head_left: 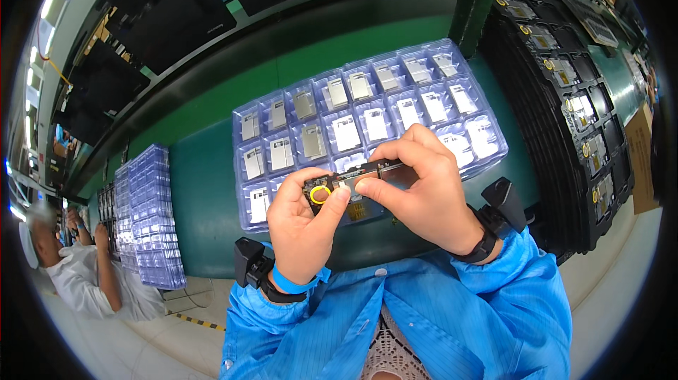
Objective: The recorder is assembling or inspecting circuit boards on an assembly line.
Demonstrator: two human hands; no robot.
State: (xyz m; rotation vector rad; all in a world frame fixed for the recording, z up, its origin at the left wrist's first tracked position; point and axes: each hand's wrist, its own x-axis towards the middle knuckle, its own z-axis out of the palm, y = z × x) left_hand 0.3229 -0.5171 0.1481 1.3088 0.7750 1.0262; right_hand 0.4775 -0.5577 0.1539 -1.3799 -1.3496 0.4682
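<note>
A small dark circuit board (366,169) with a yellow ring (320,194) at its left end is held between my two hands, above the near side of a clear plastic tray (239,193). My left hand (302,219) pinches the ringed end, with the thumb on top. From the other side my right hand (427,193) grips the board, its thumb pressing on a silvery metal part near the middle. Thin silver metal plates (346,133) lie in the tray's compartments below. My fingers partly cover the board and some near compartments.
Stacked black trays (560,140) with ringed boards stand at the right, beside a cardboard box (640,157). Clear plastic trays (159,217) are stacked at the left. Dark monitors (169,13) hang beyond the green bench (205,168). Another person (92,274) works at the far left.
</note>
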